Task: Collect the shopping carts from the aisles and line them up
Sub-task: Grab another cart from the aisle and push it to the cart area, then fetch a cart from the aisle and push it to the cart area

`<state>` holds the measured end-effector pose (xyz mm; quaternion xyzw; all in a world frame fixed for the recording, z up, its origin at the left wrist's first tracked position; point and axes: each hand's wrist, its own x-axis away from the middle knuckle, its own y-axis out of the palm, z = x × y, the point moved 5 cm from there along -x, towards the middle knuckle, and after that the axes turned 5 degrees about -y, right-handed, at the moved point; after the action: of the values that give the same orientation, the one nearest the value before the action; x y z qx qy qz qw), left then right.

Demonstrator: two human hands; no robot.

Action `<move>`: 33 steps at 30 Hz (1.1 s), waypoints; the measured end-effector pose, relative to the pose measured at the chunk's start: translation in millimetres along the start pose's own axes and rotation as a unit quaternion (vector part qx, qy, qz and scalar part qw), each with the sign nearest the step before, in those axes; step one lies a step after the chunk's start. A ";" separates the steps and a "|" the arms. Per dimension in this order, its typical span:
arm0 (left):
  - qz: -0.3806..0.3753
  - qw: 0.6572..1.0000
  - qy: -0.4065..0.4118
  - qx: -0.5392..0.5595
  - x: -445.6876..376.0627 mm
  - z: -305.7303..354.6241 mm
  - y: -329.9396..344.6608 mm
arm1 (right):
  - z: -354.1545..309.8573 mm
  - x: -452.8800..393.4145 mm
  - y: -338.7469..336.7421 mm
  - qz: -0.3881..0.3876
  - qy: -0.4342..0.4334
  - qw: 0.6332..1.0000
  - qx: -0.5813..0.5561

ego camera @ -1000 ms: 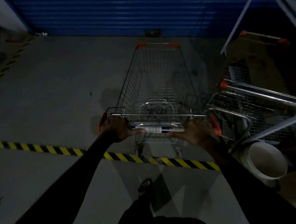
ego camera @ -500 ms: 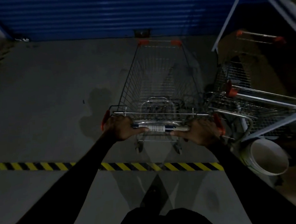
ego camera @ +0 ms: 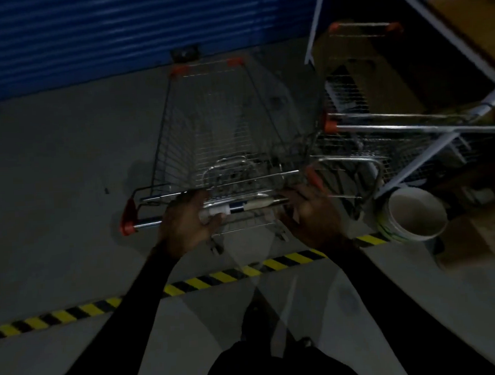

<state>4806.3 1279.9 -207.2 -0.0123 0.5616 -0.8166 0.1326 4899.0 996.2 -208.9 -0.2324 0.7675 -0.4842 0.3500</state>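
Note:
An empty wire shopping cart (ego camera: 217,125) with orange corner caps stands in front of me on the grey floor, nose towards the blue shutter. My left hand (ego camera: 185,222) grips its metal handle bar (ego camera: 147,222) left of centre. My right hand (ego camera: 310,212) holds the bar near its right end. A second cart (ego camera: 381,128) stands close on the right, its handle with an orange cap almost touching my cart's side.
A blue roller shutter (ego camera: 117,30) closes the far side. White shelving posts (ego camera: 312,23) and cardboard boxes crowd the right. A white bucket (ego camera: 411,216) sits at the right by the cart. Yellow-black floor tape (ego camera: 205,278) runs across under my arms.
My cart has turned and slid right, close beside the second cart. My left hand has shifted inwards along the bar, baring its orange left end. The floor tape now slants.

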 end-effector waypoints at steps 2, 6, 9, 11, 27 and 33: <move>0.028 0.998 0.055 -0.008 -5.5 44.3 11.9 | 5.3 19.1 -18.9 0.009 0.024 0.999 -0.040; 0.053 0.984 0.166 0.030 -9.7 142.3 28.4 | 34.6 67.1 -63.2 0.047 0.165 0.985 -0.015; 0.023 0.967 0.245 0.065 -5.6 207.5 44.7 | 59.3 110.7 -93.1 0.060 0.264 0.963 -0.007; -0.002 0.957 0.281 0.079 -0.5 245.2 56.6 | 71.7 144.1 -112.7 0.089 0.310 0.946 -0.012; -0.211 0.854 0.460 0.120 40.7 417.6 142.1 | 82.2 358.5 -168.9 0.184 0.603 0.776 0.019; -0.261 0.772 0.560 0.148 41.1 459.3 165.6 | 40.2 393.4 -169.0 0.229 0.710 0.664 0.045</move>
<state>4878.0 795.4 -195.4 0.3209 0.3838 -0.7552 -0.4235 4678.1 627.7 -190.2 0.3809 0.7897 -0.4413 -0.1914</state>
